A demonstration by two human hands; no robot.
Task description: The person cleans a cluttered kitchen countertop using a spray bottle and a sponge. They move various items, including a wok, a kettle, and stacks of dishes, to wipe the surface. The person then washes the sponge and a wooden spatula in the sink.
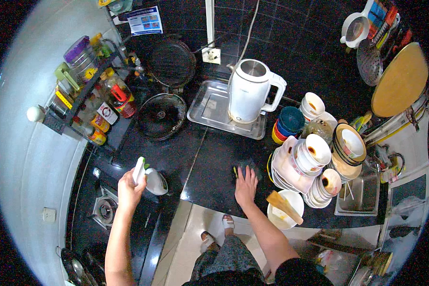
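Observation:
My left hand is closed around the white and green head of a spray bottle, whose white body hangs over the black counter beside the stove. My right hand lies with spread fingers on a dark cloth or scrub pad on the black countertop; the pad is hard to make out against the dark surface. A white electric kettle stands on a steel tray beyond the hands.
Stacked dirty plates and bowls stand to the right, near a bowl with a wooden spatula and a sink. An open electric griddle, a bottle rack and a gas burner are left.

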